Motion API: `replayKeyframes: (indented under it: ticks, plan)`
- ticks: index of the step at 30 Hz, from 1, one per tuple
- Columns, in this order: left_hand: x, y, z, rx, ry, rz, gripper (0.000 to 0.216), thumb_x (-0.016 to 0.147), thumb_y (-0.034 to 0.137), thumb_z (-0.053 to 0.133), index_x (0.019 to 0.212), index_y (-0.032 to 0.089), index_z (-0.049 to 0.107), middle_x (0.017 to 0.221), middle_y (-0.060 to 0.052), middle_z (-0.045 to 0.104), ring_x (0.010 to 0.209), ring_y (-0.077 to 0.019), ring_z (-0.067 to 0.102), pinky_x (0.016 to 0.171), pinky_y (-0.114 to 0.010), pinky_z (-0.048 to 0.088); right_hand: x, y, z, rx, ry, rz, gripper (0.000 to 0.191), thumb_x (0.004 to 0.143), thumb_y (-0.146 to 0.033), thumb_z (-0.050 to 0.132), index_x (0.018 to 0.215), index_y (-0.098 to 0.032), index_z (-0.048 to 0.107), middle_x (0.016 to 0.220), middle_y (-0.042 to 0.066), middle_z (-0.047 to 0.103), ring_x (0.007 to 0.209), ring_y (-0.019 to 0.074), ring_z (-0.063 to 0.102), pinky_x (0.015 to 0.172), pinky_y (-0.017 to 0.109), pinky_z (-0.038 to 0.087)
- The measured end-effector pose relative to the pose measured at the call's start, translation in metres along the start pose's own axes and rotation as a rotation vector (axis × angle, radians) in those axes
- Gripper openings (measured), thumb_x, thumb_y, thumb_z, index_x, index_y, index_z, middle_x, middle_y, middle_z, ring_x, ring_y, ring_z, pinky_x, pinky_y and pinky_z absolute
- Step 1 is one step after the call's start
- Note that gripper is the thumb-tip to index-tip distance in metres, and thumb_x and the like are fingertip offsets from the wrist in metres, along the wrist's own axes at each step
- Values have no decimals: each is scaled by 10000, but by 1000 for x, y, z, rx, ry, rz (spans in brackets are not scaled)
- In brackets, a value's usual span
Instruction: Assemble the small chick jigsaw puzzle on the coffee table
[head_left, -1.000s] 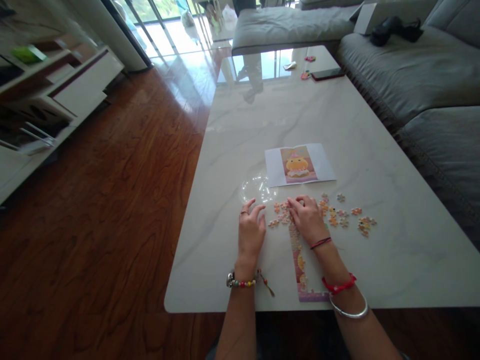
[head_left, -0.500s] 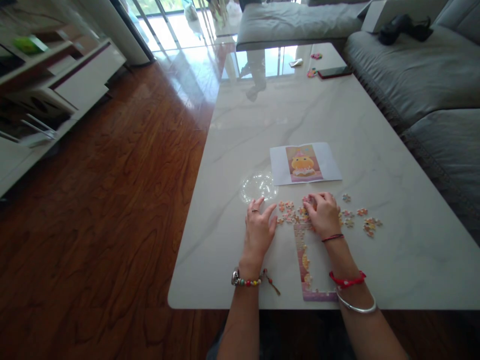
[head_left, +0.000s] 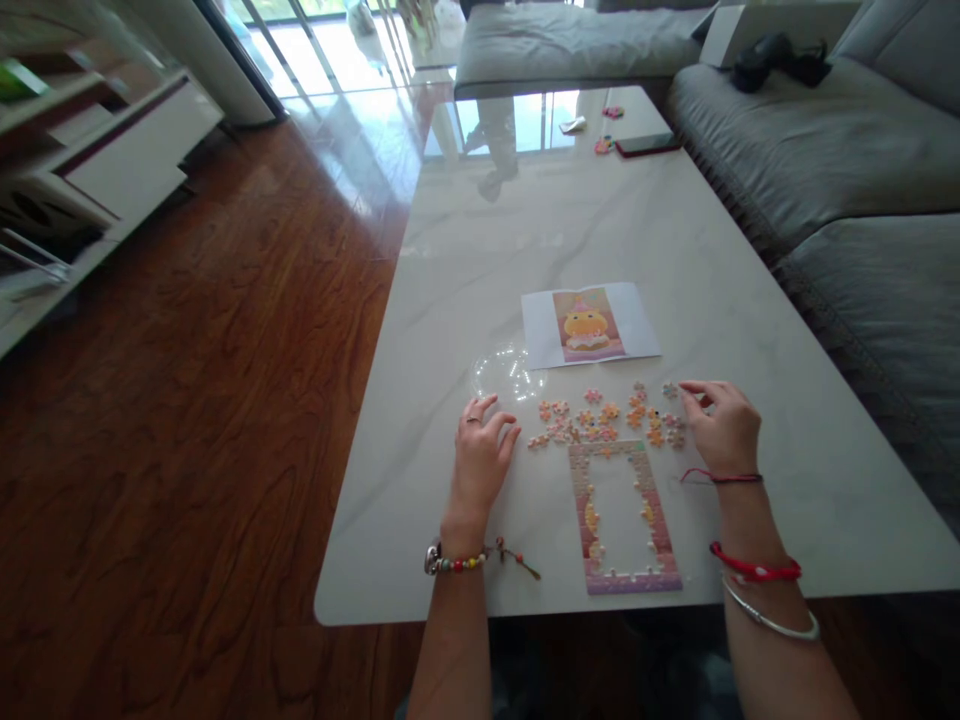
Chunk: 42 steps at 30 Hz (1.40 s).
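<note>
A pink jigsaw frame (head_left: 624, 518), joined only round its border, lies near the front edge of the pale marble table (head_left: 570, 230). Several loose pieces (head_left: 600, 418) are scattered just beyond it. My left hand (head_left: 480, 455) rests flat on the table left of the pieces, fingers spread, holding nothing. My right hand (head_left: 721, 425) sits at the right end of the scatter, over the pieces there, fingers curled and pointing left; I cannot make out whether a piece is in them. A printed reference picture (head_left: 589, 325) of a yellow figure lies farther back.
A dark phone (head_left: 646, 145) and small colourful bits (head_left: 604, 146) lie at the table's far end. A grey sofa (head_left: 825, 160) runs along the right side, with a black object (head_left: 776, 55) on it. Wooden floor (head_left: 210, 400) lies left, with white shelving (head_left: 90, 170) beyond.
My right hand has moved right, from above the frame's top to the right end of the loose pieces, uncovering the frame. My left hand has stayed in place.
</note>
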<state>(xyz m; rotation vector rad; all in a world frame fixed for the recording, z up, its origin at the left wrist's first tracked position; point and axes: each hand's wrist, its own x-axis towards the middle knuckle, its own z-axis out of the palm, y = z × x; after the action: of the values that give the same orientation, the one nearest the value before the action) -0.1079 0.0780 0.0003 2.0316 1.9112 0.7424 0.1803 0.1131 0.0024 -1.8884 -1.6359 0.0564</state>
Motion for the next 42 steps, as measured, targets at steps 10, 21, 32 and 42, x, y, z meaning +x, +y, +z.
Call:
replayKeyframes:
  ticks: [10, 21, 32, 42]
  plan:
    - [5, 4, 6, -12, 128, 23, 153, 795, 253, 491, 851, 174, 609, 1122, -102, 510, 1128, -243, 436, 975, -426, 356, -4, 23, -15, -7, -82, -68, 192, 729, -240, 478, 767, -160, 648, 711, 43, 600, 603, 144, 523, 633, 277, 419]
    - [7, 7, 7, -29, 233, -32, 180, 794, 262, 473, 862, 170, 612, 1123, -99, 512, 1092, -231, 472, 948, -401, 375, -1, 32, -24, -2, -35, -10, 185, 720, -234, 494, 749, -151, 656, 701, 49, 609, 594, 143, 521, 617, 274, 417]
    - [8, 12, 8, -20, 238, -44, 191, 802, 257, 460, 865, 163, 613, 1118, -108, 520, 1079, -224, 483, 939, -391, 380, -2, 32, -22, 30, -77, -25, 179, 724, -251, 503, 745, -153, 653, 712, 43, 612, 577, 131, 516, 617, 268, 421]
    - [9, 15, 9, -36, 253, -42, 179, 797, 254, 468, 862, 170, 612, 1120, -98, 518, 1067, -214, 494, 931, -381, 389, -2, 39, -24, 14, -78, -13, 190, 723, -270, 502, 744, -153, 651, 717, 44, 614, 568, 128, 512, 611, 268, 419]
